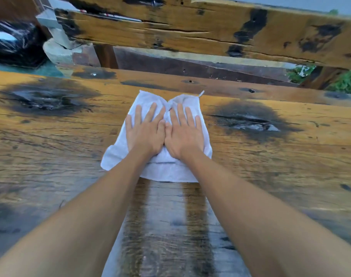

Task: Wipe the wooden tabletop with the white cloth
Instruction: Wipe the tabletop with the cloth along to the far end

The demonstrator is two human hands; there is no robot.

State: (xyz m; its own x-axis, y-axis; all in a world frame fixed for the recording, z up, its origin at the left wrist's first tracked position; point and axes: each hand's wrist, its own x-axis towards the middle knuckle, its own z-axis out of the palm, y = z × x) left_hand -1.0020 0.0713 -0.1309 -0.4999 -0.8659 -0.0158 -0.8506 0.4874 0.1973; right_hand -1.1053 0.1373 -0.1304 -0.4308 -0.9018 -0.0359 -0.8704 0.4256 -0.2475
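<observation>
A white cloth (162, 168) lies spread on the wooden tabletop (270, 160), near the middle and towards its far edge. My left hand (144, 132) and my right hand (184, 134) press flat on the cloth side by side, thumbs touching, fingers spread and pointing away from me. Neither hand grips the cloth; both palms rest on top of it. The tabletop is rough planks with dark burnt-looking patches and a wet, shiny strip between my forearms.
Beyond the table's far edge runs a wooden bench backrest (210, 31) with black stains. A black plastic bag (14, 43) and concrete blocks (58, 47) sit at the far left. Green plants (346, 80) show at the far right.
</observation>
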